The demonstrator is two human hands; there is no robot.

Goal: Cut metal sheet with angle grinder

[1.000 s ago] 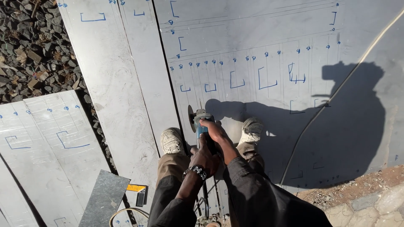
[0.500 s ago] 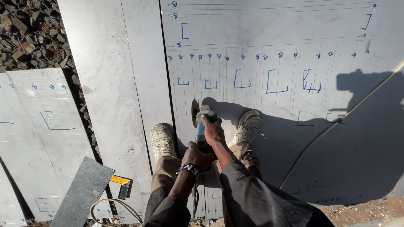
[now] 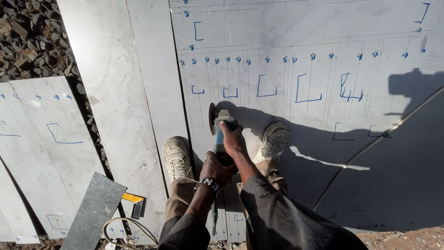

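Angle grinder, blue-bodied with a dark round disc at its front, sits low over the big steel sheet between our two pale, scuffed shoes, and we have both hands on it. Our right hand is wrapped over the top of the body, our left hand clenched around the rear handle, a beaded bracelet on that wrist. Beneath us the sheet looks smooth, dull grey, ruled with thin lines and blue bracket marks. Narrower strips lie alongside, another marked panel further left, with rough dark gravel beyond. A cable loops by our left knee.
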